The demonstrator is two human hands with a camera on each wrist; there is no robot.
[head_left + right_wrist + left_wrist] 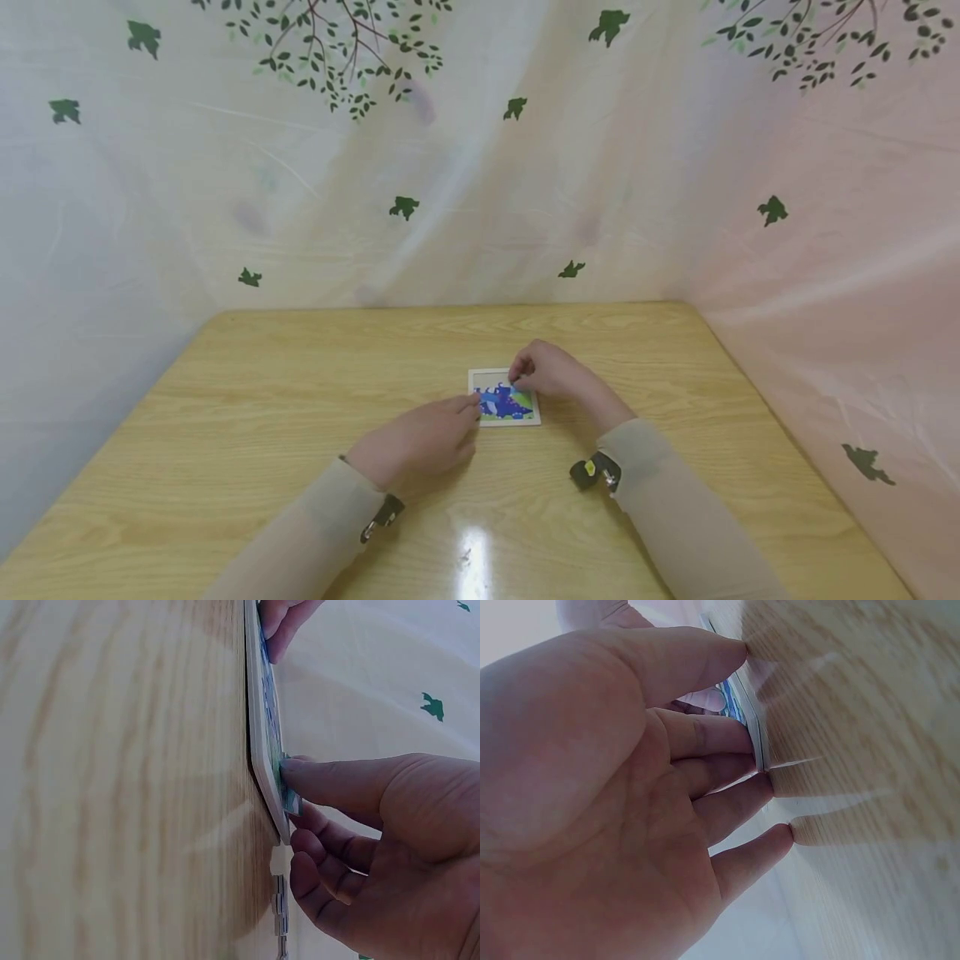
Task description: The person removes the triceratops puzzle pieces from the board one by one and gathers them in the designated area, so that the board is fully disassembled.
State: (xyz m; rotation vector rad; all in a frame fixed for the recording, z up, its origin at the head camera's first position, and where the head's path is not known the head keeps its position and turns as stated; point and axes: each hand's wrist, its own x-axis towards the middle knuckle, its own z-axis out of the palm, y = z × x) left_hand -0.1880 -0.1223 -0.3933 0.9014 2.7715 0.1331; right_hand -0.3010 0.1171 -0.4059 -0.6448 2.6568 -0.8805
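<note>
A small jigsaw puzzle (504, 403) with a blue dinosaur picture lies in a white frame tray (517, 422) on the table. Its upper part shows bare grey backing. My right hand (555, 372) is over the tray's upper right corner, thumb and fingers pinching a greenish puzzle piece (295, 802). In the right wrist view the piece stands tilted at the puzzle's surface. My left hand (426, 435) rests at the tray's left edge. In the left wrist view its fingers (739, 799) are extended, fingertips at the tray's rim and on the tabletop.
Several thin loose pieces (280, 915) lie on the tabletop beyond the tray in the right wrist view; the right hand hides them from the head view. The wooden table (300, 358) is bordered by hanging curtains (450, 167) printed with leaves.
</note>
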